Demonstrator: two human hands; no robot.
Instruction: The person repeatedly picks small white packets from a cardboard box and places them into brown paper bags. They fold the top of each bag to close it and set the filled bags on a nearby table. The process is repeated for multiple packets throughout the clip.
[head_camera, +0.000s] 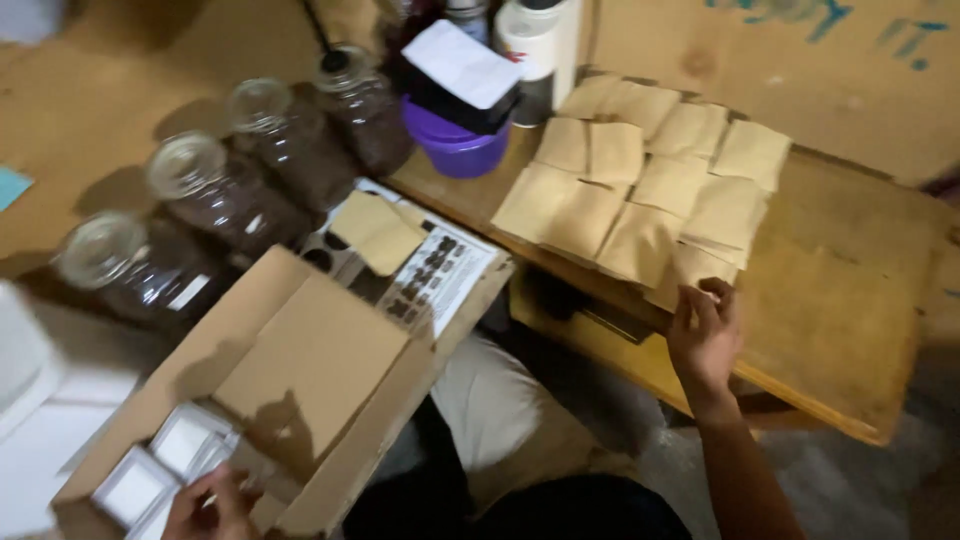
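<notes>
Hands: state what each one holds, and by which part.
Right hand grips nothing; its fingers rest on the nearest brown pouch's edge. Left hand reaches into the box; any hold cannot be told.

the surface (850, 340) is bare wood, matt and a little worn, with a rough-looking grain. the pouches (640, 180) spread on it are brown kraft paper, dull and slightly creased. the box (330, 370) is plain corrugated cardboard, matt and unprinted on its flaps, and the small packets (160, 465) inside it look like white paper or card. the jars (215, 190) are clear glass with a glossy shine, the tub (455, 145) is smooth purple plastic, and the sheet (440, 280) is printed paper.
</notes>
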